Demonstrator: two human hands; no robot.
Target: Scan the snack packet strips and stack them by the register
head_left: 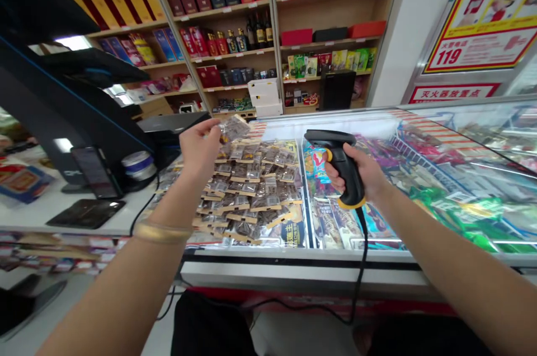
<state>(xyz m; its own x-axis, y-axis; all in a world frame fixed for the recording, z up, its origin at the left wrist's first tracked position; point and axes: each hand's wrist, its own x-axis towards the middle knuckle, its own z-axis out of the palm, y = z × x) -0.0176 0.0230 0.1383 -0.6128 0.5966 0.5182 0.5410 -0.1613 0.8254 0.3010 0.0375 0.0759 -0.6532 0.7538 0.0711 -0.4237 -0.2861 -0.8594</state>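
Pinched in the fingers of my left hand (200,146) is a small clear packet (235,128) with brownish contents, raised above the far side of a pile. Below it, many similar packets (247,185) with pale yellowish edges and barcode labels lie in overlapping rows on the freezer's glass top. My right hand (361,168) is wrapped round the handle of a black and yellow barcode scanner (346,168), held above the freezer to the right of the pile. The scanner's head points left, towards the packets, and its black cable (361,255) hangs down over the freezer's front edge.
Under the glass of the chest freezer (293,271) lie colourful frozen packs. A counter (25,213) at left bears a black checkout terminal (79,104), a phone (96,172) and a tape roll (138,165). Shelves (235,6) with boxes and bottles stand behind.
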